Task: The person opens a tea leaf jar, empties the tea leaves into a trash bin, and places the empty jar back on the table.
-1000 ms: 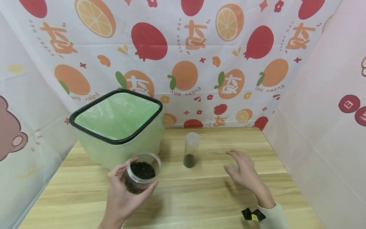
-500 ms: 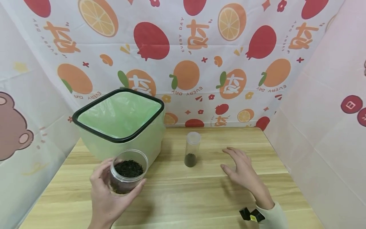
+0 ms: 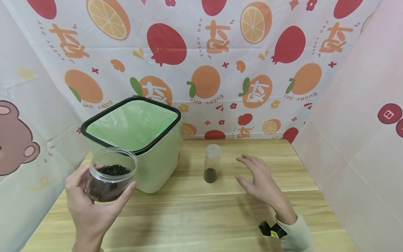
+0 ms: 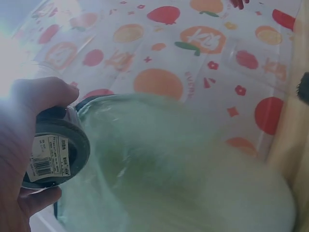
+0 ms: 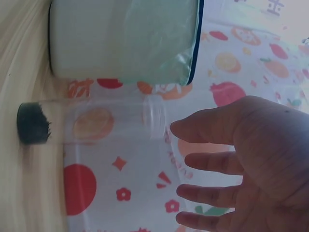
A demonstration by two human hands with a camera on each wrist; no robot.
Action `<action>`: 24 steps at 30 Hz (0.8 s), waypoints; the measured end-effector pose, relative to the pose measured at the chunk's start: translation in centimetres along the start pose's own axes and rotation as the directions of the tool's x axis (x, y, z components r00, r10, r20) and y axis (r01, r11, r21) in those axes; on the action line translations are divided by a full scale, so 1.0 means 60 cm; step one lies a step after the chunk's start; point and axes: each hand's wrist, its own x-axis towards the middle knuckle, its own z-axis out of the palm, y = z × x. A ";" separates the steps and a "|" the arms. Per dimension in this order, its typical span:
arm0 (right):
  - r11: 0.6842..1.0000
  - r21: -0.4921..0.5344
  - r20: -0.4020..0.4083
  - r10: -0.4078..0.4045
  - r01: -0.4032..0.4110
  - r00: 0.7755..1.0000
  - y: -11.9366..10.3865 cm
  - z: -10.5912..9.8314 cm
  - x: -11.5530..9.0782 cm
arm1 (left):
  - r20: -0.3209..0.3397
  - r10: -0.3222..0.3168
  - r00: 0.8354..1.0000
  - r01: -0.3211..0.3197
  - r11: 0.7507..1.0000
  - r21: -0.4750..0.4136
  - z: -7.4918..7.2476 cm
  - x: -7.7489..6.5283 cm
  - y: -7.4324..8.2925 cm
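Note:
My left hand [image 3: 91,210] grips a clear plastic jar [image 3: 110,187], raised in front of the bin's near left side. Dark, shredded dry leaves, like loose tea [image 3: 114,170], fill the jar's lower part, and its top is uncovered. In the left wrist view a barcode label [image 4: 49,157] shows on the jar's base. My right hand [image 3: 259,182] hovers above the table with fingers spread and nothing in them. Left of it stands a tall clear container [image 3: 212,162], upright, with some dark leaves at the bottom; the right hand does not touch it.
A bin [image 3: 157,164] with a pale green liner and black rim stands at the back left of the wooden table [image 3: 195,217]. Behind it hangs a fruit-printed cloth [image 3: 201,45]. Pale printed sheets close off both sides.
My left hand has carried the jar left and upward, from in front of the bin's right part to its left side. The right hand has shifted slightly left and away from me.

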 end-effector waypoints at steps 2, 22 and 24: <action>1.000 0.003 0.006 -0.022 0.022 1.000 -0.007 -0.001 0.007 | -0.021 0.002 1.000 -0.002 1.000 0.005 -0.003 0.010 0.001; 0.991 0.052 -0.003 -0.123 0.123 0.992 -0.054 0.000 0.068 | -0.042 0.014 0.999 -0.006 0.984 0.177 -0.008 0.102 0.019; 0.991 0.048 -0.006 -0.127 0.127 0.992 -0.059 -0.001 0.073 | -0.008 -0.027 1.000 0.028 0.990 0.138 -0.005 0.110 0.021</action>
